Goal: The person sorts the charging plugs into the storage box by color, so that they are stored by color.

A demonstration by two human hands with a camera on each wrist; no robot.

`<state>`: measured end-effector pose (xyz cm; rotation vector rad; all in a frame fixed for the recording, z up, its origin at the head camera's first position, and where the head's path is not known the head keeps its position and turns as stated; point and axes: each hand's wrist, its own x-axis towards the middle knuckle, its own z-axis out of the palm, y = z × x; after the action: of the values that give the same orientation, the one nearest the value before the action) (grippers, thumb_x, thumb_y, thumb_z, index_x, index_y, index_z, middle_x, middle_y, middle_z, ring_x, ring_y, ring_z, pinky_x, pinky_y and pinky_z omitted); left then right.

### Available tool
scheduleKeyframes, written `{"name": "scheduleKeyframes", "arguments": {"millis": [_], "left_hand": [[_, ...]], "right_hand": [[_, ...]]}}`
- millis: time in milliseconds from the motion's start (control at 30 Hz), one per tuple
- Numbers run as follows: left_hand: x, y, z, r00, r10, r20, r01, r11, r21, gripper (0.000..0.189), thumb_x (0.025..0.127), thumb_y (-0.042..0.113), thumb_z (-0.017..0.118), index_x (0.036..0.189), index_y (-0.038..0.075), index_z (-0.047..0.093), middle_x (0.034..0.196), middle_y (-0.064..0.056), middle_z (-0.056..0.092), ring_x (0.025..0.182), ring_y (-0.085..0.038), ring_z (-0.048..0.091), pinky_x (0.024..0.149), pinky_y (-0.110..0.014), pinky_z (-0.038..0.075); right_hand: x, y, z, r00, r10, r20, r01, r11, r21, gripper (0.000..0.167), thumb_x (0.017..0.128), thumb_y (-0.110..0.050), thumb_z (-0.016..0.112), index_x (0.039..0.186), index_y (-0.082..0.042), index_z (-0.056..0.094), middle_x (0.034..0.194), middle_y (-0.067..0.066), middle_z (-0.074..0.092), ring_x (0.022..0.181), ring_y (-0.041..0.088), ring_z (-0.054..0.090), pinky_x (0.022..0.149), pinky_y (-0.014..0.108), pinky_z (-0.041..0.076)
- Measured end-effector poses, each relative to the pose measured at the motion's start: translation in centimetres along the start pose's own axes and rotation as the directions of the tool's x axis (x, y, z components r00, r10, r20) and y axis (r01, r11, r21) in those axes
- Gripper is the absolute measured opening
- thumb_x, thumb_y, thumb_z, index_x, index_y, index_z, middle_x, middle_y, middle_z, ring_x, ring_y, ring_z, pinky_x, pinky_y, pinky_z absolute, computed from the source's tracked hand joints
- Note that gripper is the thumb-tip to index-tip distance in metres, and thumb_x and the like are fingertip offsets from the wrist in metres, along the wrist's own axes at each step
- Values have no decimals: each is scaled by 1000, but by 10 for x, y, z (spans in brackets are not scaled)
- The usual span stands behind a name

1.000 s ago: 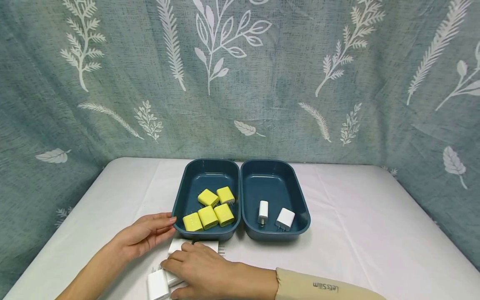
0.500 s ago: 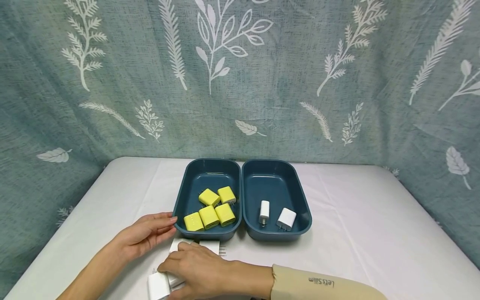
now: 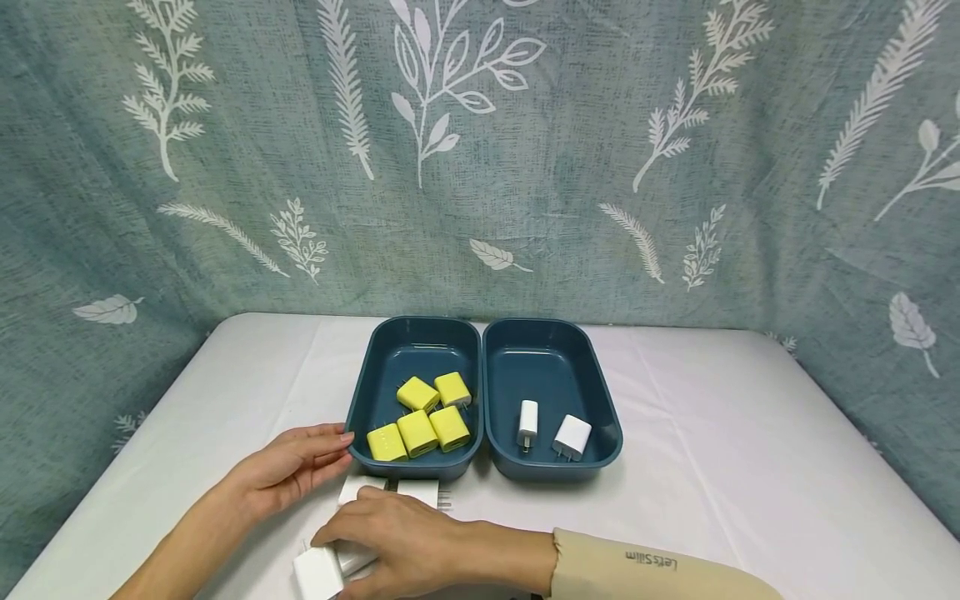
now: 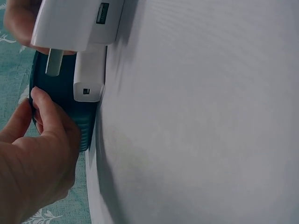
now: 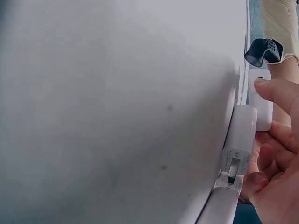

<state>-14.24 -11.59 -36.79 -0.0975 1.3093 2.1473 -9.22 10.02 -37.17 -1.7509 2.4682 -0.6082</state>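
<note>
My right hand (image 3: 405, 542) pinches a white charger plug (image 3: 318, 573) between thumb and index finger, near the table's front. The plug leans slightly; in the right wrist view the thumb presses on this white plug (image 5: 260, 105). Several more white charger plugs (image 3: 362, 490) lie by and partly under that hand. My left hand (image 3: 288, 471) touches the left corner of a dark blue bin (image 3: 412, 333) with its fingertips on the rim. Several yellow charger plugs (image 3: 417, 433) sit in this bin. The second blue bin (image 3: 536, 333), on the right, contains two white charger plugs (image 3: 572, 437).
Both bins stand side by side on a table with a white cloth (image 3: 675, 467). Behind it hangs a green-blue curtain (image 3: 570, 250) with white leaf prints. Prongs of one white plug (image 3: 418, 493) point right, just in front of the left bin.
My right index finger has moved left onto the front white charger plug, which now leans a little. The left hand keeps its place on the bin.
</note>
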Motion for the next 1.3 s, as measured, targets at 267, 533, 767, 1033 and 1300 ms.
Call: {"name": "scheduleKeyframes", "arguments": {"millis": [267,533,767,1033,1300], "left_hand": [[0,0,1,1000,-1,7,1,1000,6,54,100,1,56,140,-11,21,104,-9,62,96,-13,66,93,-26,54],[-1,1,1,1000,-3,0,3,1000,-4,47,100,1,57,134,-9,26,101,-8,63,93,-13,67,92,-26,54],[0,1,0,1000,-5,17,5,1000,-7,47,100,1,56,134,-9,26,102,-8,63,95,-14,67,93,-26,54],[1,0,1,1000,-12,-8,12,1000,5,55,101,2,56,141,-11,20,104,-9,62,95,-13,66,93,-26,54],[1,1,1,1000,-11,-22,11,1000,7,60,100,1,57,143,-12,18,104,-9,62,94,-13,66,93,-26,54]], "right_hand": [[-2,1,-1,999,-36,-32,37,998,52,50,87,-36,78,130,-16,61,123,-12,63,109,-5,45,92,2,33],[-8,2,-4,996,-41,-77,50,992,116,51,87,-33,79,132,-16,60,124,-11,63,111,-5,45,93,3,35],[-21,2,-14,994,29,-102,-1,963,269,52,85,-24,82,131,-15,60,126,-8,63,106,0,49,84,5,44],[-49,5,-38,979,139,-147,-78,930,359,52,86,-24,81,133,-18,59,127,-12,60,100,9,53,77,15,52],[-79,11,-67,933,276,-231,-182,915,360,49,86,-32,80,131,-26,60,121,-18,61,91,9,51,67,26,50]]}}
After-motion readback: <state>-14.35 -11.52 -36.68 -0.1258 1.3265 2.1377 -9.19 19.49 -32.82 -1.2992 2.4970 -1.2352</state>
